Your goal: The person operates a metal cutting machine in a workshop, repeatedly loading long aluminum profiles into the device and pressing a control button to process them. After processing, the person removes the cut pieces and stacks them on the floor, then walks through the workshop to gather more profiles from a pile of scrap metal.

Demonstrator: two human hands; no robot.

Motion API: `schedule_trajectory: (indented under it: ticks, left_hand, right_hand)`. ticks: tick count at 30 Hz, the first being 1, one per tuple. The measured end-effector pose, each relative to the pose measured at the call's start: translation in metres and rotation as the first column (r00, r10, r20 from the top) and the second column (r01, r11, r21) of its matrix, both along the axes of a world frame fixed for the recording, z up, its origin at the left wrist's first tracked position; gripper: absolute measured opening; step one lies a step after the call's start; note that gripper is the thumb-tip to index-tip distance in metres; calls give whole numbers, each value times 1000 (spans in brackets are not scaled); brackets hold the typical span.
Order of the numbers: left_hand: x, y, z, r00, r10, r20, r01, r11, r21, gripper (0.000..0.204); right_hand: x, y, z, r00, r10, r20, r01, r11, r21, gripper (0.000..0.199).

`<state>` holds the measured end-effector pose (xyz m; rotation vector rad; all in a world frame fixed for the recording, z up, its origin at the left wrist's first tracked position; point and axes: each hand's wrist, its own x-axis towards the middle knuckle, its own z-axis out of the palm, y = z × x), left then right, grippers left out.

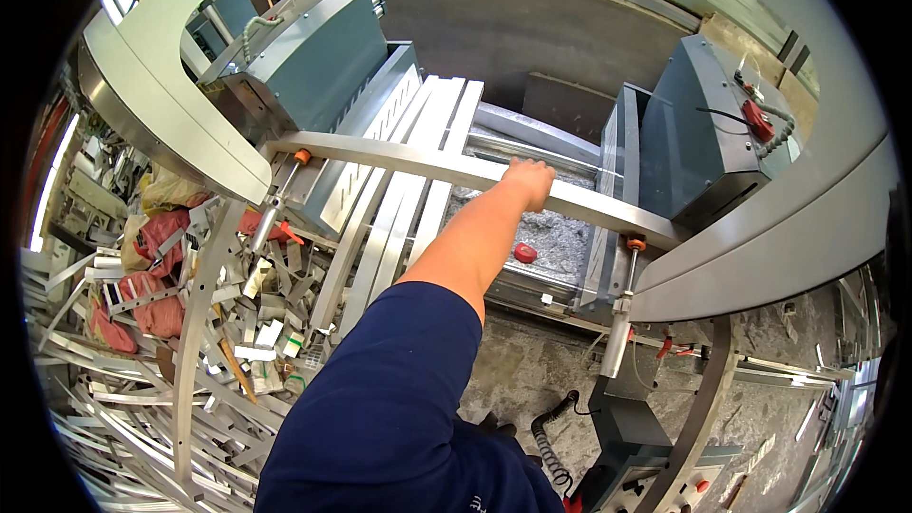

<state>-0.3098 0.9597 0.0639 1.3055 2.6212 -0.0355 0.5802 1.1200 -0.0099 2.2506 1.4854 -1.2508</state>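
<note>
My left arm, in a dark blue sleeve, stretches forward across the machine. My left hand (529,182) is closed over the top of a long silver metal profile (418,160). The profile lies crosswise between the two machine heads. Near its left end is a clamp cylinder with an orange pad (302,156); another orange clamp pad (636,243) is at its right end. What my fingertips do behind the profile is hidden. My right hand does not show.
Two blue-grey saw heads (323,57) (708,133) stand behind pale curved guards (161,76) (779,237). Metal slats (404,199) and a chip-covered bed with a red piece (524,253) lie beneath. Metal offcuts (275,309) heap at left; a control box (641,432) stands at lower right.
</note>
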Motion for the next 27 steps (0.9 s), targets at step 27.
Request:
schedule_trajectory:
  ticks: [27]
  left_hand:
    - [0, 5, -1, 1000, -19, -21, 19, 1000, -7, 65]
  right_hand:
    - [-30, -62, 8, 954, -236, -183, 277, 928, 248, 60]
